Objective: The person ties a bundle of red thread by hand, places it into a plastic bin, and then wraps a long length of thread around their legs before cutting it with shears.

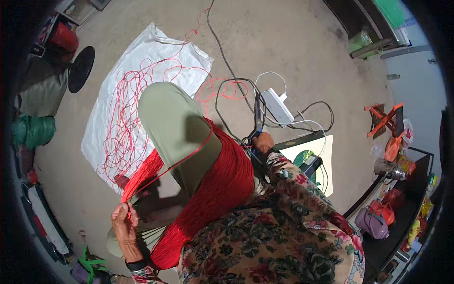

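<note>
A thick hank of red cord hangs over my bent knee, looped across the green trouser leg. At the lower left my left hand is closed, its fingers pinching the end of a bundle of red strands. One single strand runs from there across the knee. To the right of the knee, my right hand is closed around a black and blue tool whose kind I cannot make out. Loose tangled red cord lies on a white plastic sheet on the floor.
A white power strip lies among black and white cables just beyond my right hand. A cream board sits by my right forearm. An orange folding stool and a shelf with bags are at right; a round black disc is at left.
</note>
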